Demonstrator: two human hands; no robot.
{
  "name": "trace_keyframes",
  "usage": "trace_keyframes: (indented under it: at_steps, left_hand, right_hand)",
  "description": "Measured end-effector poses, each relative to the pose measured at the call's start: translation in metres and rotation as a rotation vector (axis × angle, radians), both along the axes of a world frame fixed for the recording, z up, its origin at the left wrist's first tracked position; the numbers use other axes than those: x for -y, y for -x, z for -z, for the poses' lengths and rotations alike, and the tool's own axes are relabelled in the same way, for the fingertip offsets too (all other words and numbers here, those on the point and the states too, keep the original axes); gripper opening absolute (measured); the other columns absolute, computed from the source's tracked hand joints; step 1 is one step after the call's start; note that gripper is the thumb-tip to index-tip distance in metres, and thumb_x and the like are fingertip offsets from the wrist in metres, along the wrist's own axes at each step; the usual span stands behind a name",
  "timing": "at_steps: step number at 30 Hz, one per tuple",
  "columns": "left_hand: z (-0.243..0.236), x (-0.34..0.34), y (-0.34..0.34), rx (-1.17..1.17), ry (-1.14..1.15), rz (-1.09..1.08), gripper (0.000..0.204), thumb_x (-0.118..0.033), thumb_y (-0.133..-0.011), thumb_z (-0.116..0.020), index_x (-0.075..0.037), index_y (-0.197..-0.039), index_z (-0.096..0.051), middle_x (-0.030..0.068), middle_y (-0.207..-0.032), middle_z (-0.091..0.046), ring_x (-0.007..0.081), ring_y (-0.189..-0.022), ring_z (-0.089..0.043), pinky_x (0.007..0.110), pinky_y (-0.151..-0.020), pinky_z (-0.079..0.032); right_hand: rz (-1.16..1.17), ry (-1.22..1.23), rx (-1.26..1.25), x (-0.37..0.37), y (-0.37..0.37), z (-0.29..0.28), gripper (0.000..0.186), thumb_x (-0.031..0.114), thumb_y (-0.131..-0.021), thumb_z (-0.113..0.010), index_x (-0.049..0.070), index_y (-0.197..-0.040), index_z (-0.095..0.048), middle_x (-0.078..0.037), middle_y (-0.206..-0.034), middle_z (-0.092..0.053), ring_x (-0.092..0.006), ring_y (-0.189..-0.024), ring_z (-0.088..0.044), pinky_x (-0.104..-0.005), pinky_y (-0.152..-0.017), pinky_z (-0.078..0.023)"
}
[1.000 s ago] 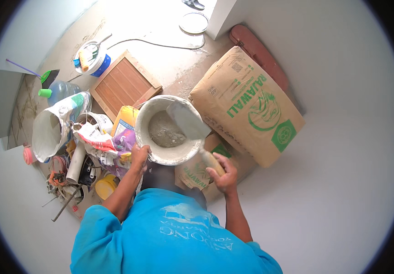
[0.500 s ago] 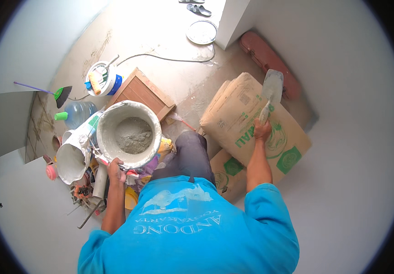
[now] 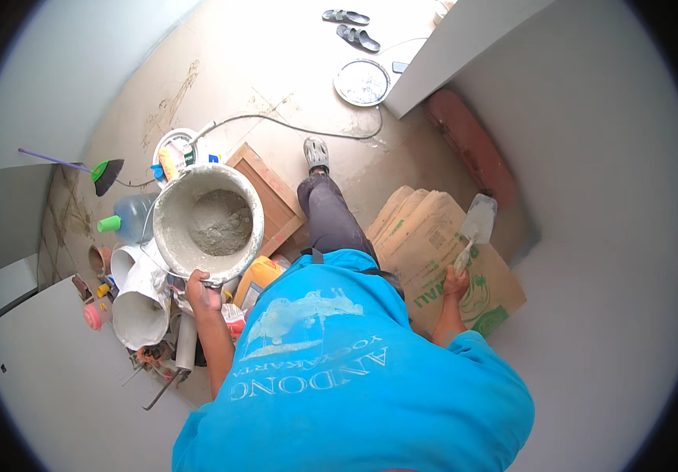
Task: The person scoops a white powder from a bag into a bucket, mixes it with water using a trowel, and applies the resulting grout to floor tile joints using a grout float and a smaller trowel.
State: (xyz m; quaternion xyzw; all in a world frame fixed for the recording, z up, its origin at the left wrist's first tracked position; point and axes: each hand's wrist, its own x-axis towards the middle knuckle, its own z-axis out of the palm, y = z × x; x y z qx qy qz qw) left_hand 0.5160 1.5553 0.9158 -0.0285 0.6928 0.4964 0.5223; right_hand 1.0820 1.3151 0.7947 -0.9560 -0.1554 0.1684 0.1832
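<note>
My left hand (image 3: 201,289) grips the near rim or handle of a white mortar-smeared bucket (image 3: 167,224), held up with a grey, lumpy mix inside. Out to the right, my right hand (image 3: 454,285) is closed on the handle of a trowel (image 3: 478,218) with a pale, coated blade. The trowel is over folded brown paper sacks (image 3: 410,244) with green print. My leg (image 3: 325,206) in dark trousers and a grey clog shows past my blue shirt.
Left of me lie a wooden panel (image 3: 272,200), a water jug (image 3: 133,216), a broom (image 3: 107,175), white sacks (image 3: 138,313) and pipes. Ahead are a cable, sandals (image 3: 355,38), a round lid (image 3: 361,83) and a wall edge. A red case (image 3: 469,145) leans along the right wall.
The bucket has moved left, away from the sacks. The trowel has come out of the bucket and moved right. My leg and clog now show, stretched forward onto the floor.
</note>
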Motion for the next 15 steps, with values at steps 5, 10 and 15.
trace_keyframes:
  at_steps: [5,10,15]
  left_hand:
    - [0.042,-0.293,-0.052,0.011,0.039,-0.075,0.05,-0.002,-0.062,-0.056,0.006,-0.111,-0.05,0.0171,-0.102,-0.058,0.0354,-0.089,-0.065,0.051,-0.078,-0.058]
    - [0.001,-0.55,-0.111,-0.031,0.037,-0.049,0.053,-0.002,-0.059,-0.057,0.006,-0.111,-0.05,0.0153,-0.1,-0.058,0.0329,-0.085,-0.064,0.041,-0.072,-0.057]
    - [0.002,-0.709,-0.112,-0.043,-0.015,-0.111,0.055,-0.001,-0.06,-0.056,0.005,-0.114,-0.05,0.0161,-0.106,-0.058,0.0339,-0.092,-0.064,0.042,-0.076,-0.056]
  right_hand:
    - [0.04,0.157,-0.049,-0.21,-0.033,-0.03,0.051,0.035,-0.075,-0.069,-0.001,-0.111,-0.064,-0.022,-0.1,-0.068,-0.04,-0.092,-0.063,-0.0454,-0.081,-0.048]
    - [-0.125,0.243,-0.204,-0.47,-0.096,-0.08,0.045,0.033,-0.073,-0.071,0.002,-0.105,-0.067,-0.021,-0.096,-0.068,-0.0378,-0.088,-0.064,-0.0454,-0.078,-0.049]
    - [-0.389,0.114,-0.32,-0.704,-0.129,-0.1,0.04,0.032,-0.071,-0.071,0.004,-0.099,-0.066,-0.018,-0.088,-0.067,-0.0348,-0.083,-0.065,-0.0438,-0.074,-0.049]
